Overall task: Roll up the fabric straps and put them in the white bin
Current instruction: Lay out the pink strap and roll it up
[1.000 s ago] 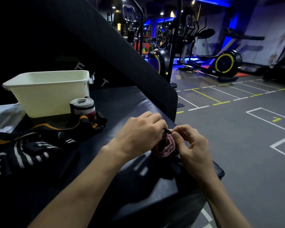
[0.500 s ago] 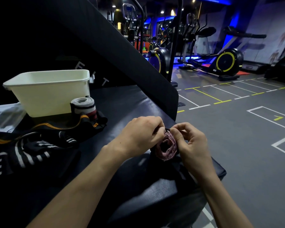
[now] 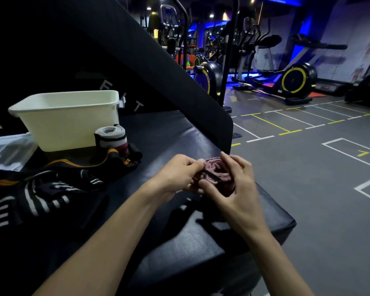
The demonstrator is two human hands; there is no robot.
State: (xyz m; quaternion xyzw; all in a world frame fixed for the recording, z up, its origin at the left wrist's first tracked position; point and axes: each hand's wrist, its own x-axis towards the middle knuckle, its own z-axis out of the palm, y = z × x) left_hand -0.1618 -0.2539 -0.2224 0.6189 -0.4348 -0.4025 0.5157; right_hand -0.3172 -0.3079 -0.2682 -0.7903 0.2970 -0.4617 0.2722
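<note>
I hold the pink roll (image 3: 217, 175) between both hands above the near pad (image 3: 201, 238): left hand (image 3: 179, 174) pinches its left edge, right hand (image 3: 233, 184) curls around it. The bin (image 3: 68, 116) sits far left.

Both bare forearms are reaching forward and converging. The left hand (image 3: 177, 174) is pinching with curled fingers; the right hand (image 3: 233, 186) is cupping, thumb forward, fingers curled around the pink rolled strap (image 3: 217, 174).

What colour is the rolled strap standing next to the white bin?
Grey rolled strap with white and dark red bands, beside the white bin; head view.
</note>
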